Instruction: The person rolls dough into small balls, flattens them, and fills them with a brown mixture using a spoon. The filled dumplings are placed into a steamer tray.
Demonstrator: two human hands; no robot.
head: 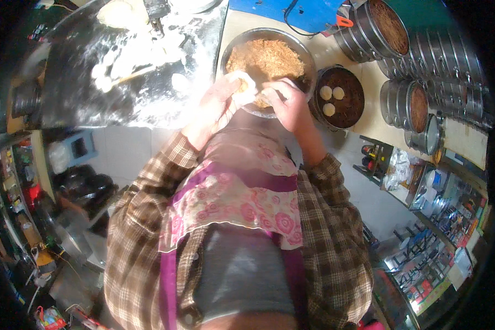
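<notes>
My left hand (215, 106) holds a thin white dough wrapper (247, 95) with some shredded filling on it, at the near rim of a metal bowl (312, 62). The bowl contains a heap of orange-brown shredded filling (268, 55). Just right of the wrapper, my right hand (289, 105) is over the bowl's near side with its fingers bent; whether it grips anything is hidden. Right of the bowl stands a round steamer tray (346, 107) with a dark lining. Three pale round buns (328, 109) sit in it, grouped on its left side.
On the left, a flour-dusted black board (86, 95) bears a thin rolling pin (134, 76), several dough pieces (102, 78) and a large dough lump (115, 14), washed out by glare. Stacked metal steamers (437, 53) line the right. A blue surface (280, 12) lies beyond the bowl.
</notes>
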